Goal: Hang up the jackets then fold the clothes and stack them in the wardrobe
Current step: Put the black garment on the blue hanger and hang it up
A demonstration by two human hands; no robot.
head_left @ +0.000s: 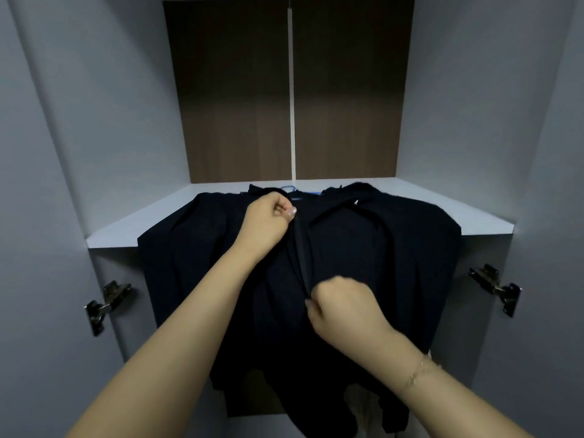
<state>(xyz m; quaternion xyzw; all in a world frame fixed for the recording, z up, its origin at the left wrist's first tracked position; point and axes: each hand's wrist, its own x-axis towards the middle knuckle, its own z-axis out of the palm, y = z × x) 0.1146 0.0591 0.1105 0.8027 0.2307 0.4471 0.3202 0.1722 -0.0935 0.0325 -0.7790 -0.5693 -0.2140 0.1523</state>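
My right hand (344, 306), nearest: pinching the front edge of the dark navy fabric jacket (395, 248) draped over the white wardrobe shelf (126, 229). My left hand (268, 221) is gripping that edge farther up; placket running near-to-far between them.

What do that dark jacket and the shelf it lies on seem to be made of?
Jacket: soft woven cloth, probably, matte navy-black; it drapes and creases over the shelf edge. Shelf: likely laminated board, smooth pale grey, with a flat, crisp front edge.
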